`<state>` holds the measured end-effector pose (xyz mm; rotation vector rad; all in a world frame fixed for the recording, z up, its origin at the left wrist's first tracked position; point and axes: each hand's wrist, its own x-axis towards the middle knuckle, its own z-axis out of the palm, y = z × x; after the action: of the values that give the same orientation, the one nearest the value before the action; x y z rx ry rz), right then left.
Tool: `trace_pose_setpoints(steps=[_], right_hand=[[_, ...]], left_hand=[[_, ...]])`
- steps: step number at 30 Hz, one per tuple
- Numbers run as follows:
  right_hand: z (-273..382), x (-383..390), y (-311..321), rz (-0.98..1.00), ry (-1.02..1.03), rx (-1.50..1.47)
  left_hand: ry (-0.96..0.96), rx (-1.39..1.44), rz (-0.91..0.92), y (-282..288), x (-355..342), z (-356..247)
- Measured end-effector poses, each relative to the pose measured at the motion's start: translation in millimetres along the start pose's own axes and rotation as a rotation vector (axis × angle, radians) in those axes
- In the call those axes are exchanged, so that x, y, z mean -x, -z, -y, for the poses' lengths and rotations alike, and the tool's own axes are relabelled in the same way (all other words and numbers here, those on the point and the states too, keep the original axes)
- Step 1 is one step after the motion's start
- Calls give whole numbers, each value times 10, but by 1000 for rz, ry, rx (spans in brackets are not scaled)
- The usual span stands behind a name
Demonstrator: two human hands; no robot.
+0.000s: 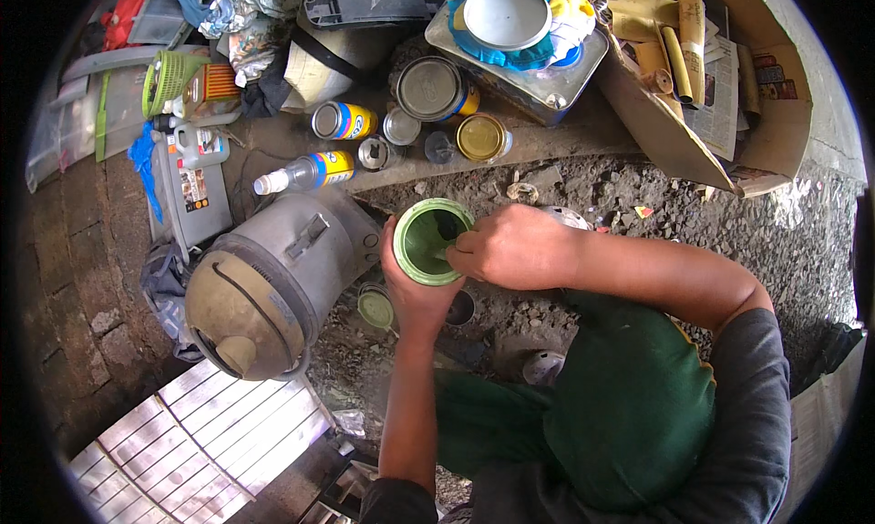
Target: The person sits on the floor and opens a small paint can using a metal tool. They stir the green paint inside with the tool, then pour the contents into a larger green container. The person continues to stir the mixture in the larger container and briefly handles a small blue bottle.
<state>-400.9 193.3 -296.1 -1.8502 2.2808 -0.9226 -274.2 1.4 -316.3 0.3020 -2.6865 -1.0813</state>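
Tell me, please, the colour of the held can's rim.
The can's rim is light green; the head view shows it best.

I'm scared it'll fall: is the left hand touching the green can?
Touching: the head view shows the left hand cupped against the green can.

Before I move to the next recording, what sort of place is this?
Probably a makeshift work or storage corner, perhaps outdoors: the ground is rough and stony, assorted metal cans stand clustered together, and a cardboard box holds rolled paper and newspaper.
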Motion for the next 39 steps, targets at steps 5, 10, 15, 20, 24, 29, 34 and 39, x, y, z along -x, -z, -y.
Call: trace_pose_setpoints(steps=[5, 10, 15, 20, 24, 29, 34, 39], right_hand=[[-74, -88, 49, -135, -20, 62], [19, 43, 34, -19, -2, -10], [14, -35, 97, -79, -37, -31], [-9, -101, 34, -85, 31, 55], [14, 27, 8, -88, 106, -62], [-61, -12, 93, -157, 55, -32], [23, 41, 16, -96, -8, -18], [63, 120, -42, -93, -37, -109]], left_hand=[[24, 37, 29, -17, 20, -29], [0, 0, 13, 40, 13, -35], [11, 20, 7, 43, 18, -44], [-124, -54, -7, 35, -20, -39], [-27, 74, -11, 54, 17, 19], [-123, -21, -7, 44, 12, 21], [-150, -123, 2, 41, -16, -44], [-219, -301, -56, 45, -3, -44]])
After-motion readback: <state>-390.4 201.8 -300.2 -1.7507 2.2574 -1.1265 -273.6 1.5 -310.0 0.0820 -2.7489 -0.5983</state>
